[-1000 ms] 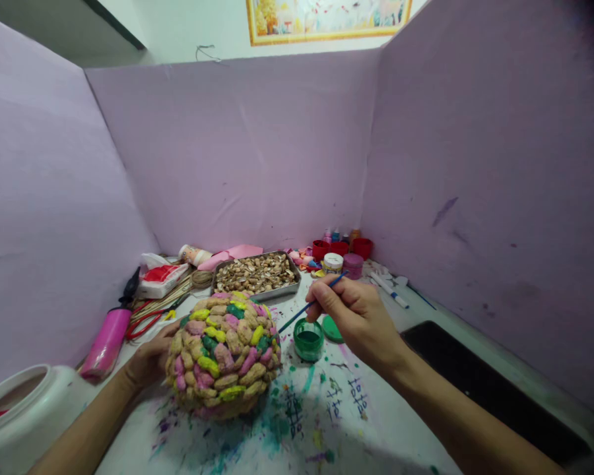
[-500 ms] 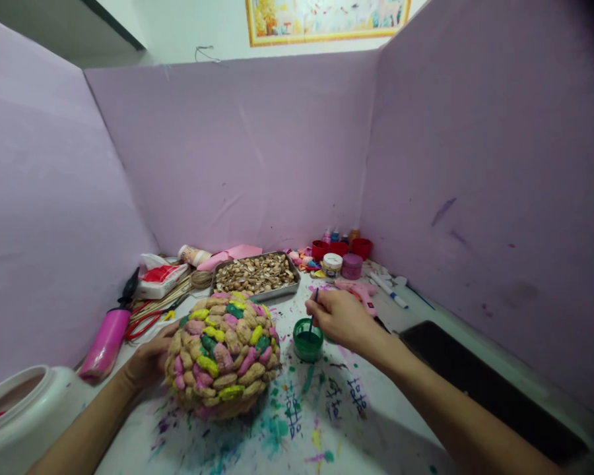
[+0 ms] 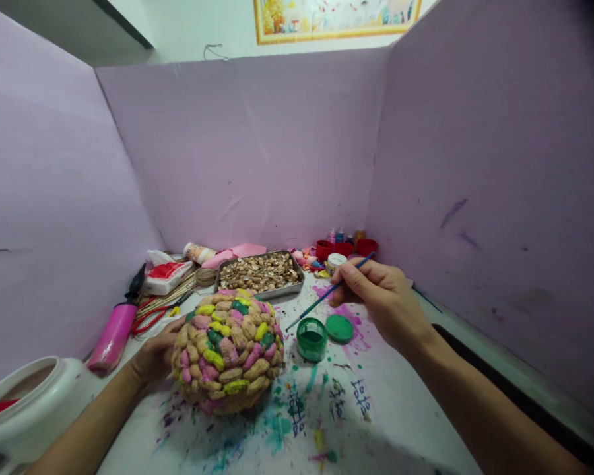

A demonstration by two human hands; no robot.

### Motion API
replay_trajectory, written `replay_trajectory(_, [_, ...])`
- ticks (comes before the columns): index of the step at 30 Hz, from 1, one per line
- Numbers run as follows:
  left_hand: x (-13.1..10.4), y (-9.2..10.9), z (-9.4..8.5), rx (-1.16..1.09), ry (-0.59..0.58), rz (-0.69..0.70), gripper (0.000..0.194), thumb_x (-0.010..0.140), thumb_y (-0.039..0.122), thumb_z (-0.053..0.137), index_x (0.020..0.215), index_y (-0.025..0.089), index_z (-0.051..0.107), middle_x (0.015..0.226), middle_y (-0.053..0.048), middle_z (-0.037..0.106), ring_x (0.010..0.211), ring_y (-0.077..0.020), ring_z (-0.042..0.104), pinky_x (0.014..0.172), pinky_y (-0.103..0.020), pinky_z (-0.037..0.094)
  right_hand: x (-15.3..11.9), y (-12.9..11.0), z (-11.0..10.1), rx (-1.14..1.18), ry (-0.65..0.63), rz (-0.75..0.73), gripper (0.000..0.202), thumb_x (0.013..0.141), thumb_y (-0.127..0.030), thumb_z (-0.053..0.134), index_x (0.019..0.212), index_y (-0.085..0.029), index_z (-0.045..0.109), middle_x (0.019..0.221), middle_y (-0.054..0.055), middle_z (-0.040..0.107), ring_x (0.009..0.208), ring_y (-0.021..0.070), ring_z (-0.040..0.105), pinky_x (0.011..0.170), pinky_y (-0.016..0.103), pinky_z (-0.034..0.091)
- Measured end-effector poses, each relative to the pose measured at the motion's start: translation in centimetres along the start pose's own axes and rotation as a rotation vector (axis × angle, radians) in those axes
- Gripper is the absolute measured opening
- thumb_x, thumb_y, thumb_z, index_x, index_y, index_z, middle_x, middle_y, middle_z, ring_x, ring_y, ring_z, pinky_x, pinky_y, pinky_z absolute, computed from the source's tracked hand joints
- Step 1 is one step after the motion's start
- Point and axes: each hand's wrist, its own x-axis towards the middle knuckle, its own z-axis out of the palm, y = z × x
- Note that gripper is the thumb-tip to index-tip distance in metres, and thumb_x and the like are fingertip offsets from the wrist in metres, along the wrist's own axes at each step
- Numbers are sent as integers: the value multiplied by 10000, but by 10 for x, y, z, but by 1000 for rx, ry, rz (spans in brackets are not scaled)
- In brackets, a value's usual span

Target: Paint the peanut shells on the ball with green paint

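Observation:
A round ball covered in peanut shells rests on the table, its shells partly painted pink, yellow and green. Against its left side lies my left hand, curved round it, with the fingertips hidden behind the ball. My right hand pinches a thin blue paintbrush, whose tip points down and left, close to the ball's right side. Below the brush stands an open jar of green paint. The jar's green lid lies beside it on the right.
Behind the ball sits a metal tray of peanut shells. Red cups and paint bottles stand at the back right. At left are a pink balloon pump, red-handled scissors and a white tub. Purple panels enclose the table.
My right hand has lifted the paintbrush out of the green paint jar and tilted it toward the ball. The lid now shows. My left hand stays at the ball.

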Motion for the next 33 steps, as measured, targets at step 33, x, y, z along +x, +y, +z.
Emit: replay_trajectory(33, [0, 4, 10, -1, -81, 7, 611, 584, 221, 713, 1186, 161, 630, 996, -94, 745, 1022, -333, 647, 944, -417, 491, -19, 3, 19, -151, -69, -256, 291, 874, -317, 508, 656, -166, 630, 609, 29, 660, 564, 134, 622, 543, 256, 475])
